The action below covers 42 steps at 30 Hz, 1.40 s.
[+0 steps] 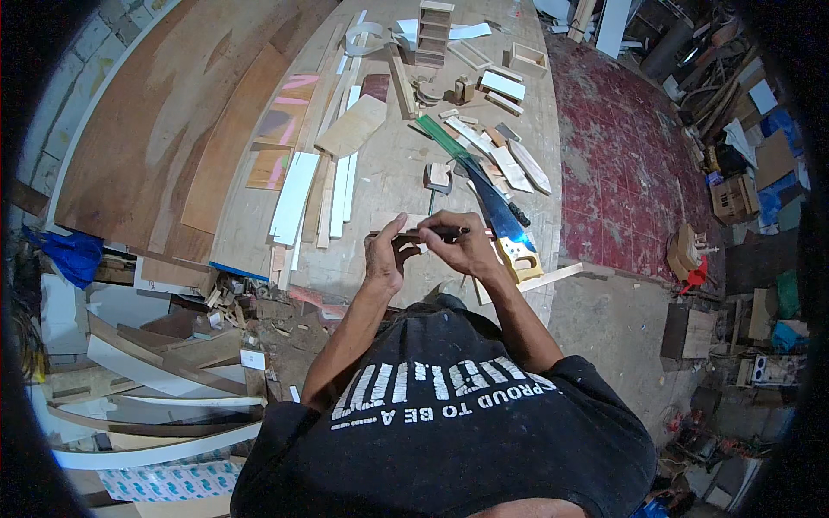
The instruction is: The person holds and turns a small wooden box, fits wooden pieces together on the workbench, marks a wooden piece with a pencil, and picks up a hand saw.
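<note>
Close to my body at the workbench's near end, my left hand [385,261] is closed on a small flat piece of wood [406,222], its fingers curled under it. My right hand [464,249] meets the same piece and pinches a thin dark pen-like stick [451,232], which lies across the fingers. Its exact kind is too small to make out. Just right of that hand rests a handsaw with a shiny blade [499,211] and a yellow handle [520,258]. Beyond my hands sits a small wooden block [438,177] with a dark face.
Wood offcuts [514,168] and a long green tool [442,136] lie across the bench [380,186]. White strips [294,198] line its left side. A small wooden shelf unit [433,34] stands at the far end. Large brown panels [147,112] lean left; curved boards [164,414] are stacked below them.
</note>
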Each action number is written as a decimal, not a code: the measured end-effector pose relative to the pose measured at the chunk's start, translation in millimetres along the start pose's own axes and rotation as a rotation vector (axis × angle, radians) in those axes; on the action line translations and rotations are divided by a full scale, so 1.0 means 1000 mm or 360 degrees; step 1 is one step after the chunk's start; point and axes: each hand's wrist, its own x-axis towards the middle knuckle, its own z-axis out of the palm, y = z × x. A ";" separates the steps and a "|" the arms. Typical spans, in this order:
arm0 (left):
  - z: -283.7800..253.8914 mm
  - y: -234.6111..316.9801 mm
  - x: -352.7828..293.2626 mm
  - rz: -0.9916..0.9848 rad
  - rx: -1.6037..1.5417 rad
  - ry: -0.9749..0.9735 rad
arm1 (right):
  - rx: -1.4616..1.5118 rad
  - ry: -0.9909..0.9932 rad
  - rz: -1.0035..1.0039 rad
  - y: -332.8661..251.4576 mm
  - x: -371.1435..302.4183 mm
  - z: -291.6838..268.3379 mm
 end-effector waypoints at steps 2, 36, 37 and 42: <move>-0.004 -0.001 0.002 0.0003 0.0008 -0.0005 | -0.0045 -0.0246 0.0169 -0.005 -0.002 -0.004; -0.014 0.000 0.008 -0.0205 -0.0014 0.0042 | 0.0364 0.0187 0.0928 0.011 -0.018 -0.008; -0.013 -0.001 0.007 -0.0206 -0.0012 0.0042 | 0.0592 0.0244 0.1058 0.013 -0.019 -0.003; -0.008 -0.007 0.001 -0.0160 0.0111 0.0166 | 0.1058 0.0338 0.1115 0.042 -0.027 0.002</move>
